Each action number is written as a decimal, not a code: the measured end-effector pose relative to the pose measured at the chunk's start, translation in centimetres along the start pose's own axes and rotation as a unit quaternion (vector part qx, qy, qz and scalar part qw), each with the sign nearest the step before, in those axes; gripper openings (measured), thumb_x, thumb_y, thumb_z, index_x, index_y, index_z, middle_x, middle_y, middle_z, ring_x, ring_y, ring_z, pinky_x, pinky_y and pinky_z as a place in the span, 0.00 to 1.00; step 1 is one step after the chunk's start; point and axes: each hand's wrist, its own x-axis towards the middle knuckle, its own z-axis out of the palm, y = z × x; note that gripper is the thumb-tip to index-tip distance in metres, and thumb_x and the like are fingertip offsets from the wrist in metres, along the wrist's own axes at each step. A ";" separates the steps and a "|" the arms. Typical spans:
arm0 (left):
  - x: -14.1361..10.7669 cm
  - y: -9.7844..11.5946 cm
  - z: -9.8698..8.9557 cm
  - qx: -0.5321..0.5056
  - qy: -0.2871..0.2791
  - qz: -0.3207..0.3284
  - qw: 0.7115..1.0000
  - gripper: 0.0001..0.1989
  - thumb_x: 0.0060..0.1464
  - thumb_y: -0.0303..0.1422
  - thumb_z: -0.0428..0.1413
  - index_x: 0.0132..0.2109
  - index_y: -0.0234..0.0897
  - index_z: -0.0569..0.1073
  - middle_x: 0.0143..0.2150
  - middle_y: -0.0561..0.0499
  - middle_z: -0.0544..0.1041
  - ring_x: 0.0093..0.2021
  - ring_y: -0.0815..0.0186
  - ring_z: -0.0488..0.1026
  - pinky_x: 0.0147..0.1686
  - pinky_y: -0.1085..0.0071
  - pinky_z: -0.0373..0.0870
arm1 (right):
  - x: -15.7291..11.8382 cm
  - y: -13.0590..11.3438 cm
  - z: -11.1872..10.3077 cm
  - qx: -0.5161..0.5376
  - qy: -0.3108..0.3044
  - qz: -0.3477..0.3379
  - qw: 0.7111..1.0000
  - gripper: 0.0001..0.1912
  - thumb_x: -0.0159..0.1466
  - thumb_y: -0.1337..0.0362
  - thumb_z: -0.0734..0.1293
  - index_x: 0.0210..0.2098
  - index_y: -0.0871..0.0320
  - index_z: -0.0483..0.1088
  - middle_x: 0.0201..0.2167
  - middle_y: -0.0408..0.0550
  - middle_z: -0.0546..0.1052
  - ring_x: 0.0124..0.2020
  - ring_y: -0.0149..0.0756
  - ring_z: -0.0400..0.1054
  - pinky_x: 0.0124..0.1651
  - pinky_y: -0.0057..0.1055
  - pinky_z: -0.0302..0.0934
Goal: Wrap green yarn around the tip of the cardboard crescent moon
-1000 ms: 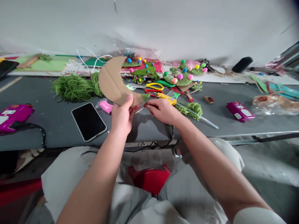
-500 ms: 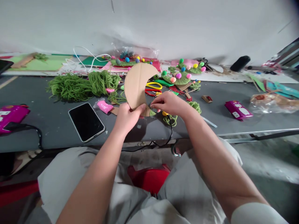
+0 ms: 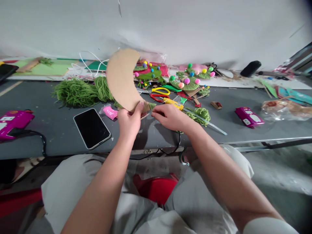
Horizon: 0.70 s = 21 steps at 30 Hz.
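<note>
My left hand (image 3: 131,120) grips a crescent-shaped piece of cardboard (image 3: 122,79) near its lower tip, thumb on top. Green yarn (image 3: 152,105) is wound round that tip. Close beside the tip, my right hand (image 3: 168,115) has its fingers pinched together; whatever they hold is hidden or too small to make out. Just beyond the right hand lies a yellow glue gun (image 3: 173,103) with a clear glue stick (image 3: 207,122) reaching out behind it. A loose tangle of green yarn (image 3: 201,114) rests under that stick.
A phone (image 3: 92,128) and a pink packet (image 3: 109,112) lie left of my hands. Behind them is a heap of green yarn (image 3: 75,92). Yellow-handled scissors (image 3: 161,91), red-handled scissors (image 3: 159,97) and pompom-dotted green pieces (image 3: 188,84) sit farther back. Purple packs (image 3: 248,117) flank the work.
The cardboard crescent has tilted and swung to the left, its upper end now farther from the right hand. My right hand has shifted slightly left and down, uncovering the glue gun.
</note>
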 end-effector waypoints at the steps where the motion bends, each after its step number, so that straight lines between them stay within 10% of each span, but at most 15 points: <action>1: 0.0 0.2 0.1 -0.041 0.008 -0.010 0.999 0.18 0.50 0.42 0.70 0.39 0.31 0.81 0.39 0.44 0.83 0.36 0.61 0.80 0.35 0.70 0.81 | 0.0 -0.1 0.3 0.008 -0.001 -0.002 1.000 0.12 0.69 0.66 0.62 0.31 0.60 0.72 0.26 0.43 0.70 0.28 0.29 0.57 0.35 0.30 0.48; 14: 0.9 1.3 -0.6 -0.183 0.010 -0.156 0.971 0.09 0.49 0.32 0.70 0.37 0.35 0.80 0.35 0.49 0.81 0.25 0.71 0.75 0.24 0.78 0.76 | 0.5 2.2 0.7 0.131 -0.042 0.019 0.990 0.18 0.71 0.61 0.62 0.26 0.61 0.72 0.22 0.43 0.75 0.24 0.27 0.61 0.33 0.28 0.54; 21: 0.2 1.8 -0.5 -0.102 -0.093 -0.154 0.978 0.13 0.43 0.34 0.71 0.35 0.31 0.81 0.33 0.45 0.81 0.26 0.67 0.74 0.18 0.76 0.70 | 0.7 3.2 -1.4 0.084 -0.093 0.020 0.992 0.14 0.67 0.62 0.64 0.31 0.60 0.80 0.23 0.42 0.77 0.23 0.27 0.59 0.30 0.29 0.51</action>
